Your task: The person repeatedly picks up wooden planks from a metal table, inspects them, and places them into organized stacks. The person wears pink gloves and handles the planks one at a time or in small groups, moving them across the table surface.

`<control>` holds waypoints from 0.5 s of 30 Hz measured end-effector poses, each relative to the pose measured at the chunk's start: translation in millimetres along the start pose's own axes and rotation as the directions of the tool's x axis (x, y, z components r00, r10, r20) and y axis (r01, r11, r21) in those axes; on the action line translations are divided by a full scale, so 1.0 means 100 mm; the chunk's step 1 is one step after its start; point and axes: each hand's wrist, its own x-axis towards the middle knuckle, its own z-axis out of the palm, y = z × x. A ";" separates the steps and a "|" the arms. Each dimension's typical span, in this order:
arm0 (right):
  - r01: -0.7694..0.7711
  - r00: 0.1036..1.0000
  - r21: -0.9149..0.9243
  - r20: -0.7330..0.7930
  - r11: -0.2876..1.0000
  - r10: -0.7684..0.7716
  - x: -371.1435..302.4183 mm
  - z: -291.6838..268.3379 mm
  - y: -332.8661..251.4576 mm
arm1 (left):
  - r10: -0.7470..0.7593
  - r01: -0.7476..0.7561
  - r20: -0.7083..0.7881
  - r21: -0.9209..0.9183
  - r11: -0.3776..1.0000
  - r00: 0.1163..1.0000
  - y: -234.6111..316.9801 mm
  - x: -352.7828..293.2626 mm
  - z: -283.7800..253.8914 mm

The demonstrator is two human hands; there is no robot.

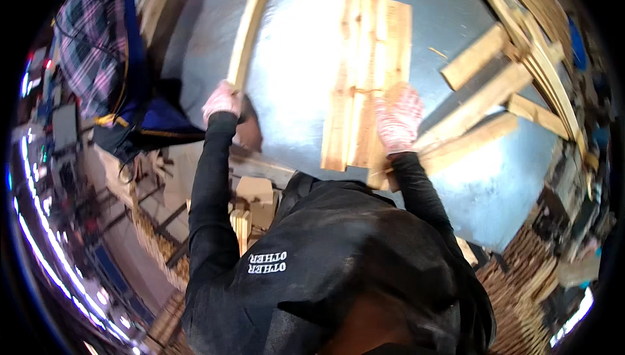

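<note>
the grey tabletop (296,88) fills most of the upper view, shining where the light strikes it. beyond its left side is a person in a plaid shirt (91,36).

the long strip (252,23) of pale wood crosses the left part of the tabletop. the left hand (222,101) looks closed round its near end, probably because an end grip lets one hand steer the whole length. the strip's long axis runs away from the body, leaning right, and its far end leaves the top of the view.

right of the middle, the boards (355,62) lie flat, side by side and close together, perhaps so that they can be handled as one group. their long axes also point away from the body with a slight lean to the right, and the right one's far end stops short of the others.

at the right, short pieces (474,58) lie aslant, their far ends pointing up and right; they seem set aside to leave the middle free.

the right hand (398,120) rests palm down over the near part of the right board, perhaps to steady it; whether its fingers grip cannot be told.

smallest is a sliver (437,52) between boards and short pieces.
</note>
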 end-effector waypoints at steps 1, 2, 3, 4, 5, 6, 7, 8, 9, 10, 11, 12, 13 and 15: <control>0.035 0.999 -0.066 -0.013 0.997 -0.036 -0.06 0.05 0.12 | 0.096 -0.114 -0.203 -0.076 0.991 0.974 -0.02 -0.08 0.15; 0.039 0.999 0.051 0.015 0.998 -0.040 -0.03 0.03 0.17 | 0.305 -0.330 -0.385 0.003 0.944 0.871 0.12 -0.25 0.09; 0.043 0.998 0.166 0.041 0.985 -0.051 0.01 -0.02 0.22 | 0.347 -0.421 -0.507 -0.034 0.906 0.789 0.30 -0.46 0.17; 0.003 0.996 0.112 -0.086 0.994 0.006 0.13 -0.15 0.29 | 0.332 -0.511 -0.564 -0.192 0.838 0.756 0.41 -0.61 0.44; -0.039 0.976 0.064 -0.212 0.997 0.051 0.36 -0.33 0.35 | 0.334 -0.547 -0.495 -0.384 0.744 0.802 0.60 -0.76 0.71; -0.074 0.940 0.031 -0.330 0.997 0.081 0.65 -0.53 0.40 | 0.369 -0.493 -0.336 -0.465 0.735 0.867 0.86 -1.01 0.75; -0.190 0.879 0.052 -0.435 0.980 0.194 0.97 -0.76 0.49 | 0.444 -0.441 -0.146 -0.575 0.689 0.884 1.07 -1.10 0.85; -0.354 0.840 0.085 -0.410 0.931 0.356 1.33 -0.75 0.75 | 0.531 -0.553 -0.154 -0.233 0.800 0.833 1.32 -1.21 0.94; -0.504 0.771 0.114 -0.387 0.856 0.505 1.54 -0.78 0.93 | 0.534 -0.580 -0.227 -0.303 0.756 0.814 1.51 -1.30 0.96; -0.521 0.776 0.159 -0.321 0.839 0.543 1.59 -0.81 0.96 | 0.480 -0.544 -0.258 -0.365 0.756 0.839 1.54 -1.32 0.94; -0.540 0.777 0.203 -0.254 0.817 0.576 1.64 -0.85 0.98 | 0.424 -0.509 -0.284 -0.427 0.747 0.860 1.57 -1.31 0.91; -0.561 0.774 0.244 -0.186 0.791 0.606 1.68 -0.90 1.02 | 0.404 -0.530 -0.372 -0.352 0.772 0.836 1.59 -1.28 0.86; -0.582 0.763 0.289 -0.128 0.760 0.634 1.67 -0.93 1.04 | 0.396 -0.490 -0.291 -0.558 0.670 0.871 1.65 -1.23 0.73; -0.621 0.745 0.358 -0.006 0.698 0.667 1.49 -0.99 1.04 | 0.415 -0.278 -0.100 -0.876 0.395 0.904 1.75 -1.16 0.51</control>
